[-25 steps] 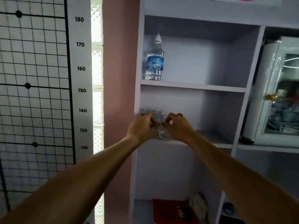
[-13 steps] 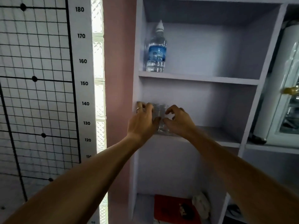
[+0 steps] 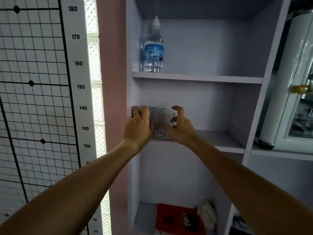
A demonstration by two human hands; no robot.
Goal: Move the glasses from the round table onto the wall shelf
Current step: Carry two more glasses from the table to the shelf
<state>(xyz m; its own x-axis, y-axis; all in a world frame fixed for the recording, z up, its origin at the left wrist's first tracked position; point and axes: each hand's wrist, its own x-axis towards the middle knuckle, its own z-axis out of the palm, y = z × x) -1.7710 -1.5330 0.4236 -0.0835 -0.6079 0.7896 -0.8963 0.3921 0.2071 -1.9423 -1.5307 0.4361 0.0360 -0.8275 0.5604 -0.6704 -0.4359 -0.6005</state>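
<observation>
Compared with half a second ago, the right hand (image 3: pixel 181 128) has opened: its fingers (image 3: pixel 177 109) are now spread and curled loosely around the nearest glass (image 3: pixel 166 123) rather than closed against it. Whether they touch the glass cannot be told. The left hand (image 3: pixel 138 127) has stayed flat against the cluster of glasses (image 3: pixel 156 119), fingers extended, a ring (image 3: pixel 136 113) on one of them, grasping nothing.

The glasses stand upright, mouths up, long axes vertical, grouped at the left end of the middle shelf board (image 3: pixel 218 141) of the wall shelf (image 3: pixel 254 99), close to its left side wall.

Legible writing: the height chart (image 3: pixel 74 82) at left reads 180, 170, 160, 150, 140, 130, 120. The water bottle (image 3: pixel 153 48) on the board above carries a blue label, text unreadable. A red item (image 3: pixel 176 219) lies in the lowest compartment.
</observation>
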